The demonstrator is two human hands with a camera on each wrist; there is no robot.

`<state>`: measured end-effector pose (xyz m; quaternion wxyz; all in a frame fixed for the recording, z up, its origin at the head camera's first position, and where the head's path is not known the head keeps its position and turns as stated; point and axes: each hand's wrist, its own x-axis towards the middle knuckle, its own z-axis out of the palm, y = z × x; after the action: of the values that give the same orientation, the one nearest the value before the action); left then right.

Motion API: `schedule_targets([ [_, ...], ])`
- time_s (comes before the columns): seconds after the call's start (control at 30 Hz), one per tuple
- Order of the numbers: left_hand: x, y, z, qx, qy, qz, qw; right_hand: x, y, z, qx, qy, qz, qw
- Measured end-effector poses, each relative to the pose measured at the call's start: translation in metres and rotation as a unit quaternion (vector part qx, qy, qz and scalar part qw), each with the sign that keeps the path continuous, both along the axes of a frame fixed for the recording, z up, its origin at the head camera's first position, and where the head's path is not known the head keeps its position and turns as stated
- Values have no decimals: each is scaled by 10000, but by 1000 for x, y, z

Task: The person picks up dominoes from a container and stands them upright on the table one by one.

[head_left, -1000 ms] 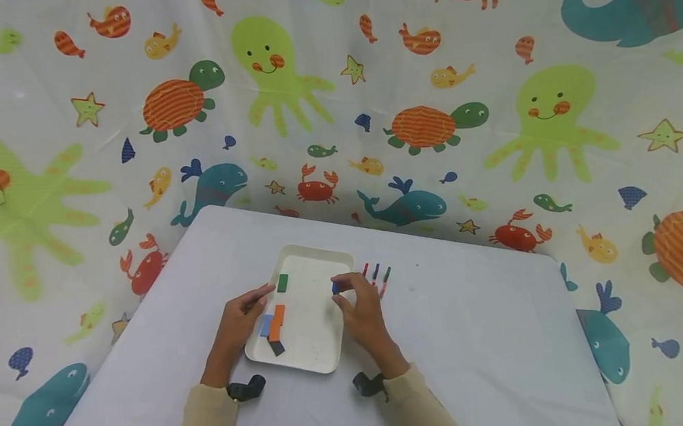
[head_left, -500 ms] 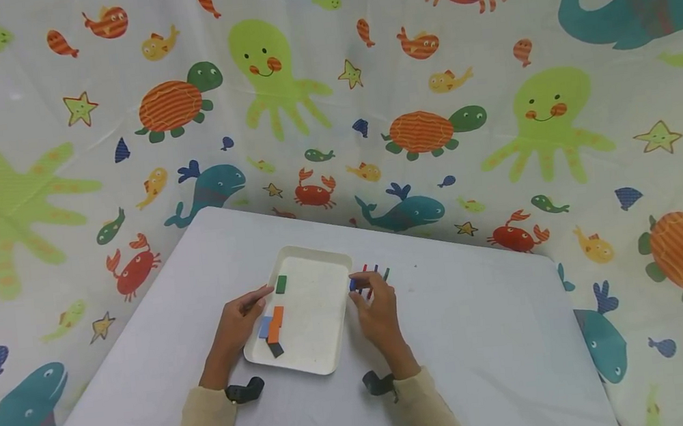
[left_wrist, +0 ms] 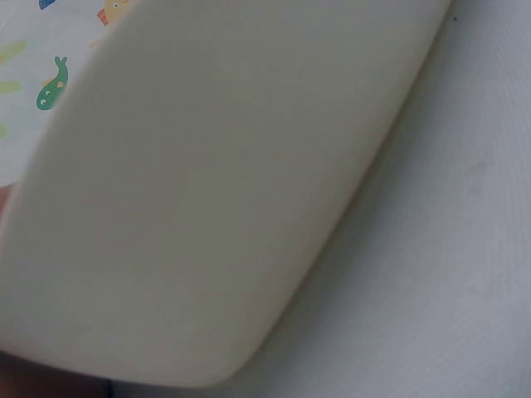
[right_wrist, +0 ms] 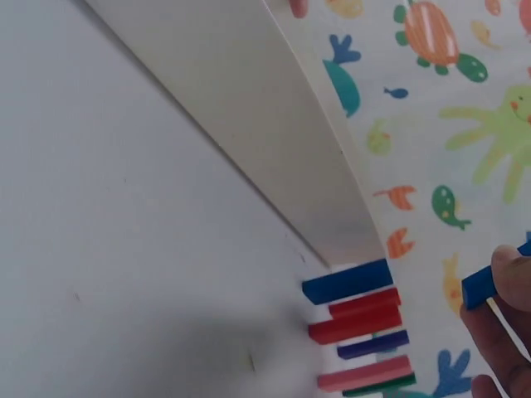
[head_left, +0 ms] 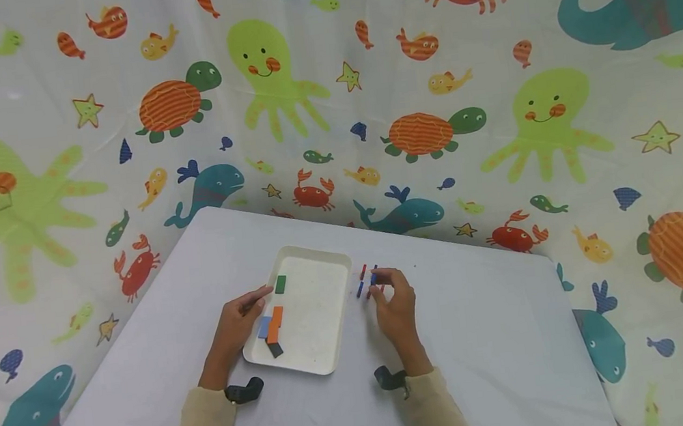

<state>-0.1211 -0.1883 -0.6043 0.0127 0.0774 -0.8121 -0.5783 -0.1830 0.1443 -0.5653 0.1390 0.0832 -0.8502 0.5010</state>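
My right hand (head_left: pixel 397 309) pinches a small blue block (right_wrist: pixel 479 288) between thumb and fingers, just right of the white tray. Beneath and beside those fingertips lie short bars in a row: a blue bar (right_wrist: pixel 348 282), a red bar (right_wrist: pixel 357 324), a purple bar (right_wrist: pixel 373 344), a pink bar (right_wrist: pixel 365 375) and a green bar (right_wrist: pixel 380 386). At the tray's left side, my left hand (head_left: pixel 237 324) holds the rim with thumb and fingers. The tray (head_left: pixel 318 352) contains a green block (head_left: pixel 280 285), orange blocks (head_left: pixel 273 330), a light blue block (head_left: pixel 263 327) and a dark block (head_left: pixel 276 349).
A white cloth covers the table (head_left: pixel 483 336). Behind it hangs a curtain (head_left: pixel 313 51) printed with sea animals. The tray's pale outer wall (left_wrist: pixel 207 199) fills most of the left wrist view.
My right hand has moved right with the blue block, from over the tray's right side to above the bars. The blue bar on the table now shows clearly. My left hand has stayed at the rim.
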Motion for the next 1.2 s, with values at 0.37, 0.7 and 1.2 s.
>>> schedule_targets([
  [0.37, -1, -1, 1, -136, 87, -28, 9999, -12, 18, -1, -35, -74, -317, 9995],
  [0.7, 0, 0, 2, -64, -102, 28, 9999, -20, 31, -5, -183, -387, -412, 9982],
  [1.2, 2, -4, 2, 88, -161, 22, 9998, -32, 41, -21, -99, -839, -747, 9936],
])
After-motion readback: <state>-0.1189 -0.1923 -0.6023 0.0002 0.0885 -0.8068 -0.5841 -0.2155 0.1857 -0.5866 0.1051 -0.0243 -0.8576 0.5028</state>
